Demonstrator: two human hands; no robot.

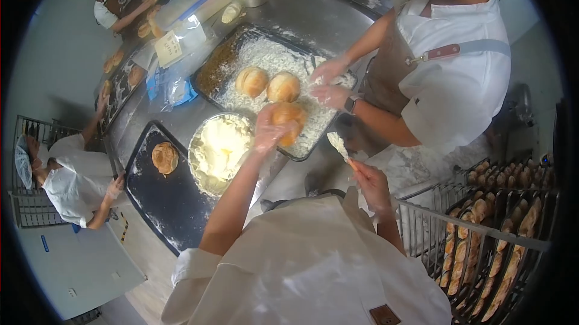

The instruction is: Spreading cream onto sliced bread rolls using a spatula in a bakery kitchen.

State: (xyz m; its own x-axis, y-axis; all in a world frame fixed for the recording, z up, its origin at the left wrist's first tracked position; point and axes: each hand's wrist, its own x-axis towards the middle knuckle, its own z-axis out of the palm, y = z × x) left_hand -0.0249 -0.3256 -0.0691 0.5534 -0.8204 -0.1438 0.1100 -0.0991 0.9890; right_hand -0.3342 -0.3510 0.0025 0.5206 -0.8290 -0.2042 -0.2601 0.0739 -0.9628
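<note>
My left hand (268, 132), in a clear thin glove, is closed around a round golden bun (290, 119) above the near edge of a dark baking tray (207, 97). White powder (276, 60) covers much of that tray, where two more buns (251, 82) (283, 87) sit side by side. Off the tray's near right corner, my right hand (373, 184) grips a spatula (352, 164) by its orange handle; pale cream coats the blade. A bowl (192, 162) of cream (220, 144) stands left of my left forearm.
Another dark tray (165, 203) at left carries one bun (165, 158). A co-worker's hands (332, 97) are in the powder on the right. Plastic bags (176, 92) and a second cream bowl (251, 1) lie farther back. A metal rack (475, 230) of baked loaves stands to my right.
</note>
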